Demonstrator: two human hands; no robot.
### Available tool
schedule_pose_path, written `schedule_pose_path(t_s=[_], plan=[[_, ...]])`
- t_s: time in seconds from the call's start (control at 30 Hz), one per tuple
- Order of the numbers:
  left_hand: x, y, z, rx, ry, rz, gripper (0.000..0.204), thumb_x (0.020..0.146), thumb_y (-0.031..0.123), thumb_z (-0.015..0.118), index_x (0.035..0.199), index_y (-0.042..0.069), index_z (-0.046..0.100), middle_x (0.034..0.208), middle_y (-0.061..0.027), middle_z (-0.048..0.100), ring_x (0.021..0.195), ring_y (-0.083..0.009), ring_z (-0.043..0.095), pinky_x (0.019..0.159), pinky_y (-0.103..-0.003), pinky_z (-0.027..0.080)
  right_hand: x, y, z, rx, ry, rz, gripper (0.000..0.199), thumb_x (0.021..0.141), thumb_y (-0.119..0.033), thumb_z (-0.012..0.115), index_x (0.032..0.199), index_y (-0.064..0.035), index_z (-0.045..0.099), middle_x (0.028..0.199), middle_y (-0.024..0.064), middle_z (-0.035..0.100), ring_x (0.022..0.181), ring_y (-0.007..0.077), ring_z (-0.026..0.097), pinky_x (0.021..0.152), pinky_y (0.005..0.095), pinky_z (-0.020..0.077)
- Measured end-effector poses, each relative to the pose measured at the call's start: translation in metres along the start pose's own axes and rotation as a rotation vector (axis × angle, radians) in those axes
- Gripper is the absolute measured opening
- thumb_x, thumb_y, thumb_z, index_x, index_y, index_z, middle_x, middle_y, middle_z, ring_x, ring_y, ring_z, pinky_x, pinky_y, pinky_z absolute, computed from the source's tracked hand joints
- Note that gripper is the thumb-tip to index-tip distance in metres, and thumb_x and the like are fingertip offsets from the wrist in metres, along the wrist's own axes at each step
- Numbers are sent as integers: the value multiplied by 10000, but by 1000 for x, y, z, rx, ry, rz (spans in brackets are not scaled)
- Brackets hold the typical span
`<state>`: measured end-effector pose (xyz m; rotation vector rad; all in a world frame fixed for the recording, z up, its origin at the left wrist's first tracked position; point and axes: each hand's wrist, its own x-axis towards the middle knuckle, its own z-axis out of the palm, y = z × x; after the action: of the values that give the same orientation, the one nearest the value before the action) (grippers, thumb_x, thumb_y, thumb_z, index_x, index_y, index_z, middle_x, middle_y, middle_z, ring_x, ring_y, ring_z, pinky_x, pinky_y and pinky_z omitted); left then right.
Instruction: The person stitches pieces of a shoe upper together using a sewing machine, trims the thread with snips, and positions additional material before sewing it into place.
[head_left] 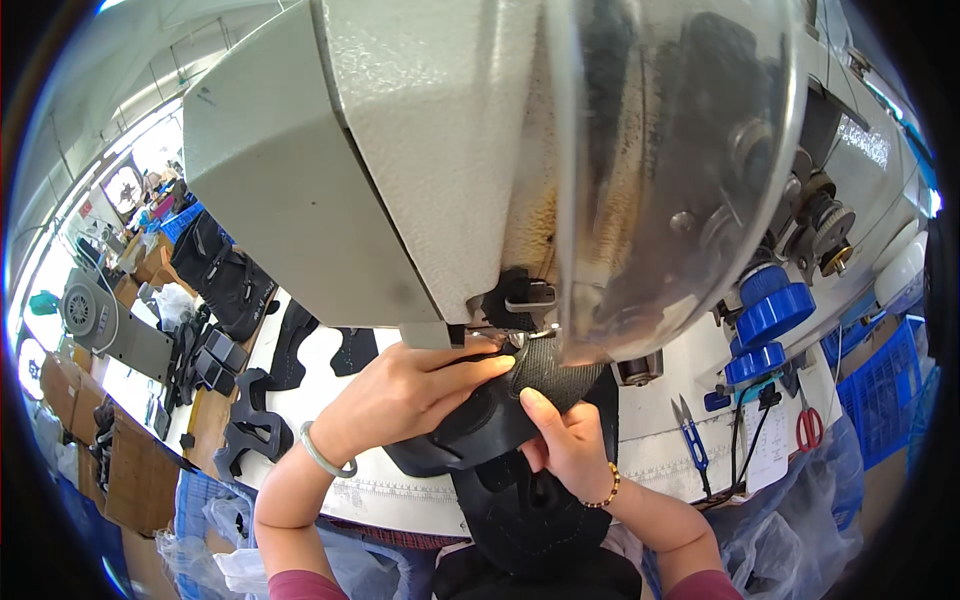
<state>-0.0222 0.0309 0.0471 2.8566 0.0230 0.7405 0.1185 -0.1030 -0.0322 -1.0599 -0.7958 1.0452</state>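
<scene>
A large grey-white sewing machine head (420, 150) fills the upper picture, with a clear curved guard (680, 170) over its front. Under its needle area lies a black fabric piece (500, 430) with a mesh-textured part (555, 368). My left hand (410, 392) presses flat on the black piece, fingers pointing right toward the needle; a pale green bangle (322, 452) sits on that wrist. My right hand (565, 440) pinches the piece from below, thumb up on the mesh, a beaded bracelet (605, 492) on its wrist. More black fabric hangs down toward my lap (530, 520).
Cut black pieces (250, 400) lie on the white table (380, 490) at left. Blue thread snips (690, 430), red-handled scissors (808, 425) and blue thread spools (770, 315) sit at right. A blue crate (885, 390) stands far right; cardboard boxes (130, 470) and plastic bags are at left.
</scene>
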Motion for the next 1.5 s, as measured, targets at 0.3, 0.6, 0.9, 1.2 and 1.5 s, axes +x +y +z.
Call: schedule_pose_path(t_s=[0.3, 0.6, 0.9, 1.2, 1.5], plan=[[-1, 8, 11, 11, 69, -74, 365, 748, 50, 651, 1112, 69, 626, 1029, -119, 611, 774, -275, 593, 689, -351, 495, -10, -11, 2, -4, -156, 95, 354, 956, -275, 500, 779, 29, 541, 559, 34, 531, 423, 126, 570, 357, 216, 369], [-2, 21, 17, 218, 66, -47, 386, 738, 85, 677, 1118, 61, 618, 992, -76, 565, 768, -221, 559, 658, -302, 489, -10, -4, 2, 127, -53, 45, 285, 946, -246, 515, 861, 22, 564, 610, 35, 565, 382, 86, 500, 345, 199, 368], [2, 34, 28, 248, 133, -88, 393, 713, 63, 674, 1089, -7, 586, 967, -106, 527, 812, -237, 542, 688, -303, 487, -3, 10, 4, 146, 175, -123, 244, 924, -231, 550, 908, 6, 605, 596, -32, 533, 455, 14, 465, 385, 162, 353], [5, 44, 43, 307, 271, -159, 276, 733, 12, 657, 1005, -15, 619, 928, -109, 568, 778, -248, 539, 656, -323, 480, 13, 3, -3, 92, 257, -241, 174, 893, -128, 580, 875, 28, 654, 716, -36, 595, 625, 2, 461, 526, 176, 372], [14, 68, 66, 659, 270, -261, 271, 756, 38, 653, 996, -71, 587, 939, -149, 561, 766, -237, 528, 626, -302, 484, 24, -10, -33, -99, 143, -180, 145, 854, -119, 616, 807, 9, 664, 662, -65, 567, 596, -14, 441, 501, 172, 349]])
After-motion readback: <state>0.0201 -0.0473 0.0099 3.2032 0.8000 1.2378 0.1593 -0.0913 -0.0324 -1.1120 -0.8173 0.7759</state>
